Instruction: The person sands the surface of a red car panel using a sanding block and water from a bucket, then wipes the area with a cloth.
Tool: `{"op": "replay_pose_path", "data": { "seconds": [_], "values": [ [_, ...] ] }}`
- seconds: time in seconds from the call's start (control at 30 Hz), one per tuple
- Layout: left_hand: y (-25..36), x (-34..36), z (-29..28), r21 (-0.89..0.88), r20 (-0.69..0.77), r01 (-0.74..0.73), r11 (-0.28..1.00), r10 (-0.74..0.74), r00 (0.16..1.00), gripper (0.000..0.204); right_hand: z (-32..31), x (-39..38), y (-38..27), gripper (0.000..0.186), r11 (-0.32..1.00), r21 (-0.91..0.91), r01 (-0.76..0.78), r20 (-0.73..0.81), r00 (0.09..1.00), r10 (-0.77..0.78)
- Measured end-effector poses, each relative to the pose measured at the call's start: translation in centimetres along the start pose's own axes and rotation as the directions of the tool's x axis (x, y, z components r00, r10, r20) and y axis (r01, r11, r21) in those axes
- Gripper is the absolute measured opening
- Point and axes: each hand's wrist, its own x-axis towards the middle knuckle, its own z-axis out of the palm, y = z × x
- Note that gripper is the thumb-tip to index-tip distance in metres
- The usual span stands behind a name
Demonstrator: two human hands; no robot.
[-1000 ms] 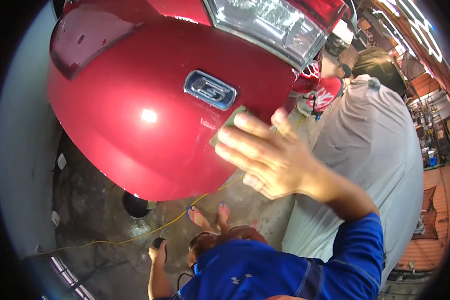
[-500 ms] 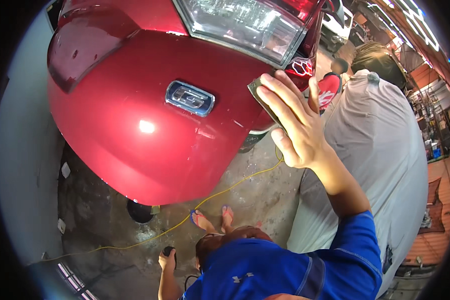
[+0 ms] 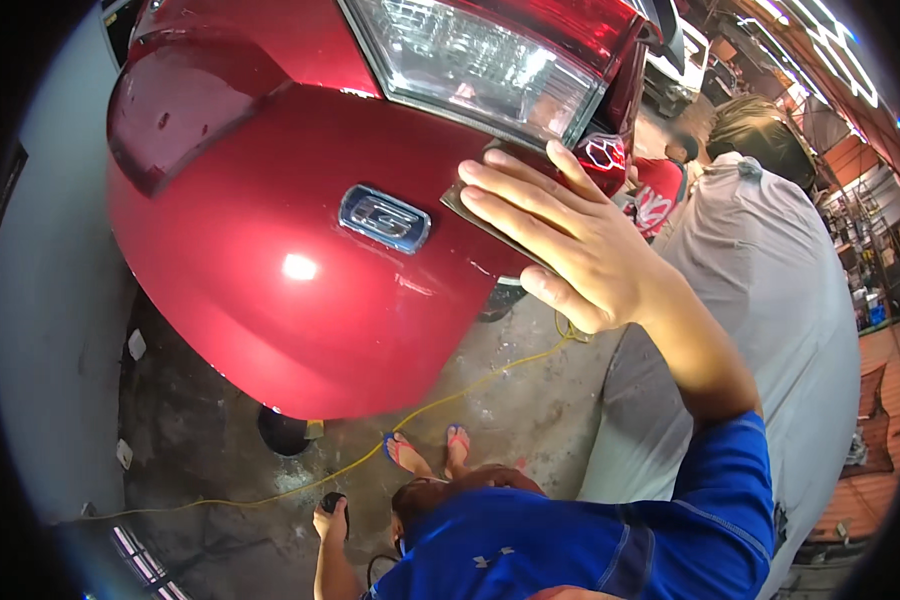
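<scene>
Beneath the flat fingers of my right hand is a thin dark sheet that looks like folded sandpaper. The hand keeps it at the right side of the glossy red car panel, just below the clear headlight; whether the sheet presses on the paint is hard to tell. My left hand hangs low at the lower left, its fingers closed round a small black object whose kind does not show. A chrome and blue badge is on the panel, left of my right hand.
A grey cover drapes a large shape at the right. Past the car's corner, a person in red is low down. A yellow cord crosses the concrete floor near my feet. A dark round container stands under the panel.
My right hand has moved left with the sandpaper, further over the panel beside the headlight. My left hand keeps the black object low down. The view has shifted slightly.
</scene>
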Motion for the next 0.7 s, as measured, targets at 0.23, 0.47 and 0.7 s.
{"op": "replay_pose_path", "data": {
  "seconds": [0.23,0.47,0.7],
  "values": [
    [-2.1,-0.8,1.8,0.061,-0.024,0.039,0.997,-0.038,0.999,0.060,-1.8,2.0,0.9,0.073,0.987,-0.126,0.097,0.073,0.993,-0.089],
    [-3.0,-0.3,1.3,-0.145,0.036,0.072,0.987,-0.067,0.997,0.057,-1.7,-2.6,0.6,0.077,0.962,-0.272,-0.009,0.066,0.997,0.028],
    [-2.6,-0.4,1.5,-0.173,-0.058,0.099,0.980,-0.110,0.992,0.057,-2.4,-3.7,0.2,0.077,0.933,-0.348,-0.091,0.101,0.986,0.134]
  ]
}}
